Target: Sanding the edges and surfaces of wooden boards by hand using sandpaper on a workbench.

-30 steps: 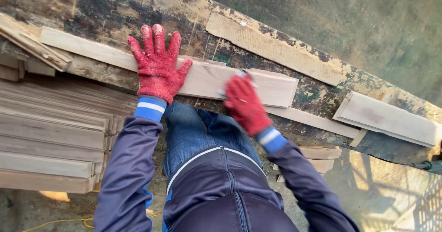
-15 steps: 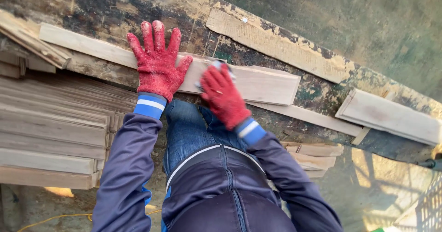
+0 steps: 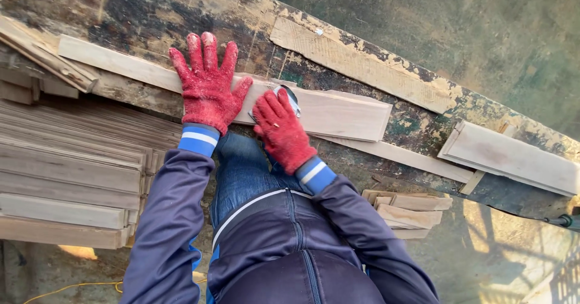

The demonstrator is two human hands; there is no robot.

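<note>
Pale rectangular wooden board (image 3: 338,112) lies flat across the worn, paint-flaked surface (image 3: 423,120) near its front edge. Left hand (image 3: 207,86), fingers spread flat, pins it. Right hand's (image 3: 281,129) grip is closed around a small grey tool (image 3: 289,96), pressed on the board face.

Both hands wore red knitted cloth gloves, nubbly and matt, with blue-and-white ribbed cuffs: the left hand (image 3: 206,86) and the right hand (image 3: 282,129). The plank (image 3: 338,112) under them was pale bare wood, sawn smooth and unvarnished. The small tool (image 3: 291,97) under the right hand looked like dull grey metal, though mostly hidden. The table (image 3: 127,14) was rough, stained and flaking. The stack (image 3: 66,171) was matt raw wood. The sleeves (image 3: 172,219) were smooth synthetic cloth with a slight sheen.
</note>
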